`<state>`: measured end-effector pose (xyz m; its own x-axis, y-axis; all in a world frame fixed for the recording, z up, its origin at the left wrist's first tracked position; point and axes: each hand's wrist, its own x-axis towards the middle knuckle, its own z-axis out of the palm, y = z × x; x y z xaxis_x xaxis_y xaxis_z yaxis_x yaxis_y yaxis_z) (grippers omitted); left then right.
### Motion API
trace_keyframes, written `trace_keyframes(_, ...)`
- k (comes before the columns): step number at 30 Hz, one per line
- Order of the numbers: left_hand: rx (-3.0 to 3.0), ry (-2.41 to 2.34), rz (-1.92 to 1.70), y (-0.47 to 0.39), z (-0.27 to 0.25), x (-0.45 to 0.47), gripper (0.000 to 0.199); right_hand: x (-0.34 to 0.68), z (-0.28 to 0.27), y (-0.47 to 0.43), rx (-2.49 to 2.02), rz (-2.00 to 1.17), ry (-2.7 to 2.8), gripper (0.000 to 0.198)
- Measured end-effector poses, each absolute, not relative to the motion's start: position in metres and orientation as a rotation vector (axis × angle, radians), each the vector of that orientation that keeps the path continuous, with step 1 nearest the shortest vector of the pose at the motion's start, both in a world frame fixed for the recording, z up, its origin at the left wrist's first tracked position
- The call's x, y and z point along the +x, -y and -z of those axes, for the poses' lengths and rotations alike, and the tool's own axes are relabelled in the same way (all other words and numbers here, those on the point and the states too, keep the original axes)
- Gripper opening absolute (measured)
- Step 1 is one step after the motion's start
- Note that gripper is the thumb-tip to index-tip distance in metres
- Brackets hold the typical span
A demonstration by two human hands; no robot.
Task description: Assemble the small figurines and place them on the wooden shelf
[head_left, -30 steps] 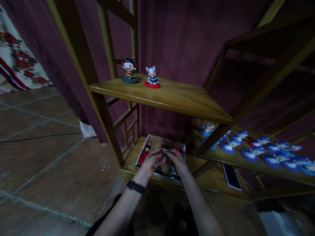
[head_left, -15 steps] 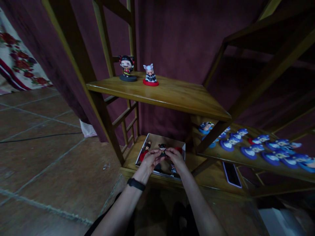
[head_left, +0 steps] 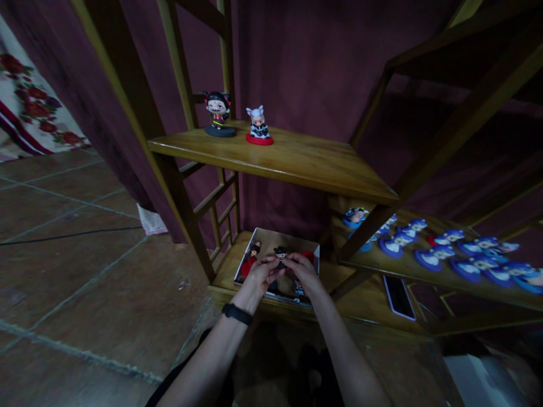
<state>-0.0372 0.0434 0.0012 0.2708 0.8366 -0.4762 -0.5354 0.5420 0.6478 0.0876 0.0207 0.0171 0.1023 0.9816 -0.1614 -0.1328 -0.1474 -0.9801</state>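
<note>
Both hands hold one small black-haired figurine (head_left: 280, 252) over an open shallow box (head_left: 316, 249). My left hand (head_left: 263, 272) pinches it from the left, and my right hand (head_left: 302, 270) closes on it from the other side. The fingertips cover its lower body. Inside the box, a dark-haired figurine (head_left: 255, 250) lies at the left above a red piece (head_left: 247, 265). A grey and white figurine (head_left: 298, 288) rests near the front, partly hidden by my right hand. More red shows behind that hand.
On the upper wooden shelf (head_left: 305, 161) stand a black-haired figurine on a dark base (head_left: 218, 114) and a white-haired one on a red base (head_left: 258, 125). Several blue and white figurines (head_left: 436, 255) fill the right shelf. Below them lies a phone (head_left: 399, 297). A slanting wooden post (head_left: 367, 232) separates the sections.
The fingertips have closed a little further over the held figurine, hiding more of its lower body. Both hands stay above the box; the view has shifted slightly.
</note>
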Motion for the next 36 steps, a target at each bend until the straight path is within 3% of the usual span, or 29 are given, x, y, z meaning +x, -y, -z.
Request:
trace_keyframes(17, 0.325, -0.900, -0.919, -0.042, 0.003, -0.040, 0.012, 0.089, 0.005, -0.026, -1.331, -1.224, 1.046, 0.018)
trace_keyframes(23, 0.262, -0.842, -0.974, -0.048, 0.003, -0.040, 0.012, 0.087, -0.005, -0.020, -1.289, -1.264, 0.952, 0.035)
trace_keyframes(36, 0.390, -0.877, -1.026, -0.043, -0.007, -0.047, 0.017, 0.082, -0.018, -0.017, -1.131, -1.314, 0.957, 0.036)
